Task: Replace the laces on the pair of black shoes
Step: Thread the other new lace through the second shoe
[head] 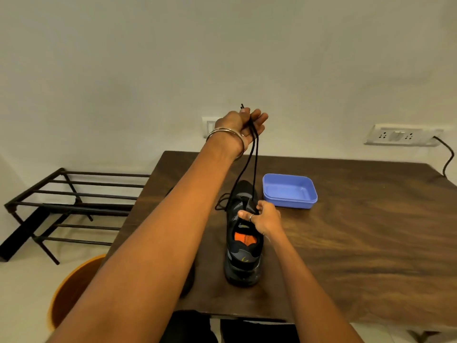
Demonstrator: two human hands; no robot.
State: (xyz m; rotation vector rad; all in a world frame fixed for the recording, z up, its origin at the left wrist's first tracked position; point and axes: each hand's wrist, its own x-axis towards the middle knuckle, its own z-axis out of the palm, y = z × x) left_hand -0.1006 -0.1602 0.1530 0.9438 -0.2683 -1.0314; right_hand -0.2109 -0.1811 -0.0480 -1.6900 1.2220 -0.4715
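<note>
Broadly, a dark wooden counter (346,243) fills the lower right of the view, set against a pale wall that carries a socket strip (401,135) with a black cable (448,157) hanging from its right end. A black metal rack (74,201) stands on the floor to the left of the counter, and an orange stool (74,290) shows below it at the counter's near left corner.

One black shoe (243,241) stands upright near the middle of the counter, heel toward the person, toe pointing away, with an orange insole patch visible inside the opening. Just beyond and to the right of it sits a blue plastic tray (289,191), close to the toe but apart from it.

The left hand (247,125) is raised high above the shoe, a metal bangle on its wrist. Its fingers (259,117) are curled around two strands of black lace (253,164), whose tips poke out above the fist; both strands run taut down to the shoe's eyelets. A loose loop of the lace lies on the counter left of the toe.

The right hand (265,216) rests on the shoe's tongue area, a ring on one finger, its fingers bent and pinching the lace where it enters the upper.
</note>
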